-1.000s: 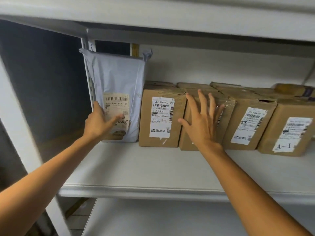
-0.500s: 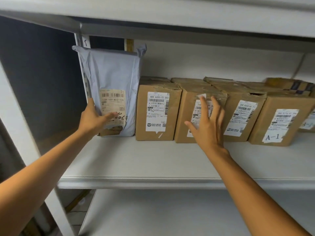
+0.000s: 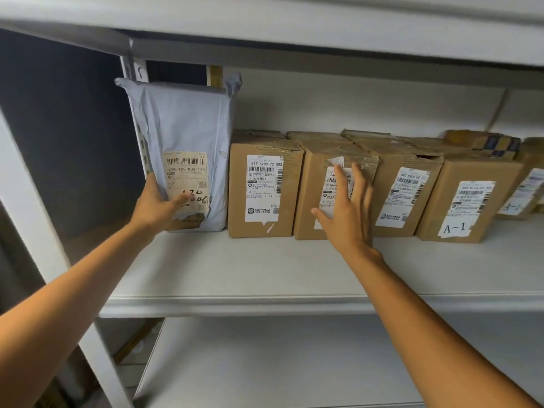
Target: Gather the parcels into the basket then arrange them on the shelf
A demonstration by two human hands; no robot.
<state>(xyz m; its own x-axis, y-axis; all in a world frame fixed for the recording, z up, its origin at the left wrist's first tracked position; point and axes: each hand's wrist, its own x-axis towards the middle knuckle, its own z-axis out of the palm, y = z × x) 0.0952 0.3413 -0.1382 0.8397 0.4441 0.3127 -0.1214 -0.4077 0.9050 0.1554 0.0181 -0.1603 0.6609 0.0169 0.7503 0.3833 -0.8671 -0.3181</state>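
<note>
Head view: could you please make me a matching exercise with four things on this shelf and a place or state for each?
1. grey mailer bag
2. box labelled 885
3. box marked A-1
4. right hand

a. directly right of the bag
b. fingers straight, spread
c. held by the left hand
d. right of both hands

Pairs: 1-c, 2-a, 3-d, 4-b.

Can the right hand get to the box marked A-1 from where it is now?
Probably yes. The right hand is open at the front of the second brown box, and the A-1 box stands two boxes further right in the same row, its front face unblocked. The hand holds nothing.
</note>
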